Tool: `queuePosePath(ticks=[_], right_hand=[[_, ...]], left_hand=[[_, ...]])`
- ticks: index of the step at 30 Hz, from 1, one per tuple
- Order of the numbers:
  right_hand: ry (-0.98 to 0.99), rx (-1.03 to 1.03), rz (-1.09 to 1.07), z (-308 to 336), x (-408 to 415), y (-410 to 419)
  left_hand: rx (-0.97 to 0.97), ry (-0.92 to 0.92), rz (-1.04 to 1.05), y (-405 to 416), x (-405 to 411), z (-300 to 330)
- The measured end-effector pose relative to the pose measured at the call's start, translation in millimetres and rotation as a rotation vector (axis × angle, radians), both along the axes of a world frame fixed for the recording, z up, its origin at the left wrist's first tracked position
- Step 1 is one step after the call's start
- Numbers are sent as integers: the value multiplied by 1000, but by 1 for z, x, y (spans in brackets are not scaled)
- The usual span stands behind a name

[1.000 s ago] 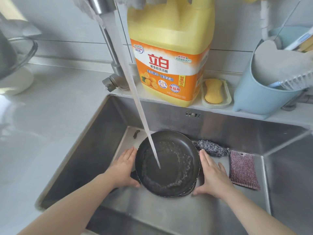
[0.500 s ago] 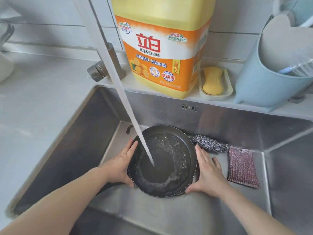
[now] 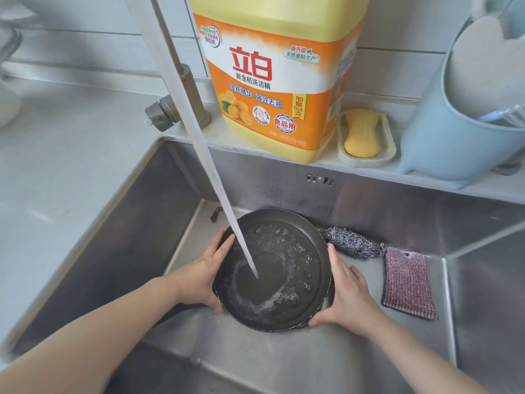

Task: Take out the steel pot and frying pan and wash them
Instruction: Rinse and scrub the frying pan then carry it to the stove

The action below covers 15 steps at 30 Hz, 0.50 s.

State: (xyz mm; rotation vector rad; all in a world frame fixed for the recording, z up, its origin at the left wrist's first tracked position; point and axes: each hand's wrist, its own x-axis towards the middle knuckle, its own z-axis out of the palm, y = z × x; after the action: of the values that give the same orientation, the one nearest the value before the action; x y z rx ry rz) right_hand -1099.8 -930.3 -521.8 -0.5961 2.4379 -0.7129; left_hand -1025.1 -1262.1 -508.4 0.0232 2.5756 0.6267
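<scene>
A dark round frying pan [image 3: 287, 260] sits in the steel sink [image 3: 136, 223] under a running stream of tap water [image 3: 210, 177]. Water and bubbles swirl inside it. My left hand [image 3: 203, 275] grips the pan's left rim, fingers along the edge. My right hand [image 3: 348, 294] holds the right rim from the other side. The pan's handle is hidden under my left hand and arm. No steel pot is in view.
A steel wool scrubber [image 3: 352, 244] and a purple scouring pad [image 3: 407, 282] lie in the sink right of the pan. On the back ledge stand a big yellow detergent jug [image 3: 281, 81], a soap dish [image 3: 365, 135], a blue utensil holder [image 3: 443, 132] and the tap base [image 3: 181, 106].
The view has moved closer and lower over the sink. The pan has shifted slightly left, and more water has gathered in it. Both hands stay on its rim.
</scene>
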Motion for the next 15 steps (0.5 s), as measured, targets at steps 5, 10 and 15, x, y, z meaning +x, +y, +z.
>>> queuePosePath(ticks=[5,10,15], right_hand=[[-35,-26,-5,-1,1,-2],[-50,-38,-14,-1,2,-1],[-51,-53,-18,-2,2,-1]], left_hand=[[16,2,-8,3,-2,4],[28,4,0,5,-2,5],[22,-17,20,6,-1,7]])
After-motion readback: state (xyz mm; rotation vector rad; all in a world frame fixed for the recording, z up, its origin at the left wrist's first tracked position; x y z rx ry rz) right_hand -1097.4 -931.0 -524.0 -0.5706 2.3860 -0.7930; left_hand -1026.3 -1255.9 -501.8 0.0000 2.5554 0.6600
